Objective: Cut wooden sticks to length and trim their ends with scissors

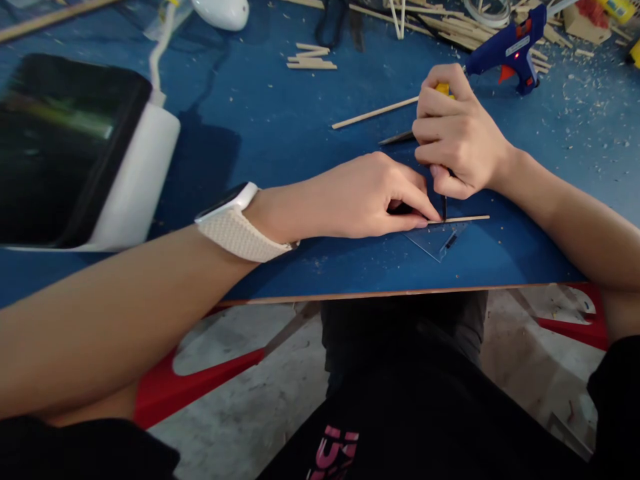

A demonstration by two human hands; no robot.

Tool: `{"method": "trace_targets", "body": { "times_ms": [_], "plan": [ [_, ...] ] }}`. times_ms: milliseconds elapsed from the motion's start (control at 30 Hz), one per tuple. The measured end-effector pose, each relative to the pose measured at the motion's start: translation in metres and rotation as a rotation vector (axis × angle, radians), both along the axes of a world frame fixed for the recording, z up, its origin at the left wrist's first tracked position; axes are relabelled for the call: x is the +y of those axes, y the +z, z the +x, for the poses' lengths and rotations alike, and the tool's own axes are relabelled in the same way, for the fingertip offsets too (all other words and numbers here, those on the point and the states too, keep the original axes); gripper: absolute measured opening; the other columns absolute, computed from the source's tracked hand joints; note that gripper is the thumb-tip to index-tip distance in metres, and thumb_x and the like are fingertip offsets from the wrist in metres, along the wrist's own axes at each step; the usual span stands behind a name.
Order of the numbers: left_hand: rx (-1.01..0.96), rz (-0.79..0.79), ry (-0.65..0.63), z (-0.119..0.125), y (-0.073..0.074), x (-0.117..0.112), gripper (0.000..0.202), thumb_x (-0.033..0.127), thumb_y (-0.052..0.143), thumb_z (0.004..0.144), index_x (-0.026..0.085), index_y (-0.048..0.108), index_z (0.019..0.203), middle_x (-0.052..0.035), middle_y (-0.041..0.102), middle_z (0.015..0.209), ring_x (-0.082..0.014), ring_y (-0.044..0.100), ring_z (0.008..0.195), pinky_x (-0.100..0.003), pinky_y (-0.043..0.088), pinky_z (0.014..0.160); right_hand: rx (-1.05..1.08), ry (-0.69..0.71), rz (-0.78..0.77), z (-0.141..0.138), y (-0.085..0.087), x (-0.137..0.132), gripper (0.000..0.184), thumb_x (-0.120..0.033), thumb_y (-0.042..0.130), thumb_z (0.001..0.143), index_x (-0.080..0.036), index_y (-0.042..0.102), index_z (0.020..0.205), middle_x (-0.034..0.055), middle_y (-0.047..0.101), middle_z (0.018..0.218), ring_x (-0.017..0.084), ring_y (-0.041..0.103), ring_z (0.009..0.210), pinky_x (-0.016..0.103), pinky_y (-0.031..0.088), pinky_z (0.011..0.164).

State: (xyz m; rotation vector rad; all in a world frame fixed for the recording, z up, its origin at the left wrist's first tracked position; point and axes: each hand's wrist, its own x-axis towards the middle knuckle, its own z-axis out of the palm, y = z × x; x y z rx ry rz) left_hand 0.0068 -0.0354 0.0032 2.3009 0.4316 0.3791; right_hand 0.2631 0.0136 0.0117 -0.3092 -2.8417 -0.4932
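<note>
Nearest the camera is the person's lap in black clothing with a pink print, and below it a concrete floor and red frame parts. Beyond that runs the front edge of the blue surface.

The left forearm crosses the surface from the left and wears a white watch on the wrist. The left hand lies low with its fingers curled. Its thumb and forefinger are pinched together and press a thin stick flat. The stick lies crosswise near the front edge, on top of a clear plastic triangle, with its free end pointing right.

Just behind it, the right hand is closed in a fist around a yellow-handled tool. The tool stands almost upright, and its dark slim tip meets the thin stick right beside the left fingertips. The two hands nearly touch.

Farther back a longer stick lies slanted on the surface, partly behind the right hand. At the far left a dark tablet sits in a white case. Toward the far edge are a small stack of cut sticks, a blue glue gun on the right, a loose pile of sticks and a white rounded object. Wood crumbs dot the right side.
</note>
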Motion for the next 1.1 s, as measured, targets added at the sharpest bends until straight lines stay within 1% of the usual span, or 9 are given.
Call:
{"method": "trace_targets", "body": {
  "times_ms": [200,333,433,533,667,733,933,1000,1100],
  "plan": [
    [-0.002,-0.027,0.003,-0.001,0.000,0.000,0.024,0.039,0.074,0.111,0.037,0.096,0.121,-0.0029,0.090,0.117,-0.0294,0.082,0.105,-0.039,0.060,0.096,0.125,0.106,0.144,-0.002,0.001,-0.001,0.031,-0.020,0.041,0.102,-0.026,0.052,0.073,0.0044,0.056,0.074,0.027,0.063,0.089,0.059,0.064,0.103],
    [-0.018,-0.062,0.019,-0.002,-0.001,0.000,0.021,0.044,0.077,0.112,0.039,0.096,0.120,-0.0034,0.090,0.118,-0.0308,0.083,0.107,-0.040,0.065,0.098,0.205,0.158,0.222,-0.004,0.003,-0.001,0.036,-0.018,0.038,0.103,-0.025,0.051,0.071,0.0031,0.051,0.071,0.024,0.062,0.082,0.057,0.068,0.096],
    [-0.026,-0.082,0.022,-0.003,-0.001,0.000,0.021,0.047,0.077,0.114,0.039,0.097,0.119,-0.0034,0.090,0.119,-0.0312,0.083,0.109,-0.042,0.067,0.103,0.180,0.170,0.261,-0.007,0.006,0.000,0.041,-0.020,0.033,0.106,-0.024,0.052,0.071,0.0020,0.048,0.073,0.021,0.063,0.081,0.056,0.071,0.094],
    [-0.020,-0.076,0.026,-0.004,0.000,-0.001,0.021,0.046,0.078,0.115,0.040,0.096,0.121,-0.0022,0.090,0.122,-0.0312,0.083,0.111,-0.043,0.067,0.106,0.141,0.175,0.283,-0.009,0.010,0.000,0.047,-0.022,0.027,0.110,-0.023,0.054,0.071,0.0015,0.047,0.075,0.020,0.063,0.084,0.056,0.071,0.093],
    [0.014,-0.027,0.015,-0.005,0.003,-0.004,0.026,0.038,0.073,0.116,0.033,0.096,0.128,-0.0049,0.090,0.124,-0.0310,0.083,0.109,-0.045,0.067,0.104,0.210,0.240,0.277,-0.012,0.012,0.001,0.042,-0.019,0.037,0.108,-0.020,0.056,0.070,0.0003,0.045,0.074,0.018,0.062,0.084,0.051,0.073,0.094],
    [0.008,-0.011,0.014,-0.005,0.003,-0.005,0.028,0.036,0.071,0.117,0.030,0.096,0.128,-0.0061,0.090,0.123,-0.0310,0.083,0.108,-0.045,0.066,0.102,0.223,0.252,0.261,-0.013,0.013,0.000,0.041,-0.020,0.040,0.108,-0.019,0.057,0.070,0.0002,0.045,0.074,0.018,0.065,0.085,0.052,0.074,0.094],
    [-0.026,-0.031,0.067,-0.008,0.003,-0.011,0.023,0.037,0.073,0.116,0.034,0.096,0.116,-0.0030,0.090,0.120,-0.0308,0.084,0.112,-0.042,0.065,0.106,0.109,0.192,0.181,-0.016,0.013,-0.001,0.048,-0.020,0.031,0.112,-0.020,0.061,0.075,0.0015,0.045,0.077,0.024,0.071,0.094,0.061,0.072,0.099],
    [-0.025,-0.029,0.093,-0.008,0.003,-0.013,0.022,0.039,0.074,0.116,0.033,0.095,0.113,-0.0027,0.090,0.119,-0.0308,0.084,0.112,-0.041,0.065,0.106,0.103,0.173,0.137,-0.016,0.011,-0.001,0.047,-0.019,0.031,0.111,-0.021,0.062,0.075,0.0023,0.045,0.077,0.025,0.070,0.094,0.062,0.071,0.099],
    [-0.038,0.025,0.093,-0.009,0.004,-0.016,0.025,0.038,0.071,0.119,0.030,0.094,0.113,-0.0040,0.090,0.118,-0.0303,0.084,0.111,-0.040,0.065,0.102,0.092,0.145,0.074,-0.015,0.008,-0.002,0.044,-0.018,0.033,0.108,-0.023,0.062,0.075,0.0033,0.049,0.078,0.027,0.070,0.096,0.065,0.068,0.101]
  ]
}}
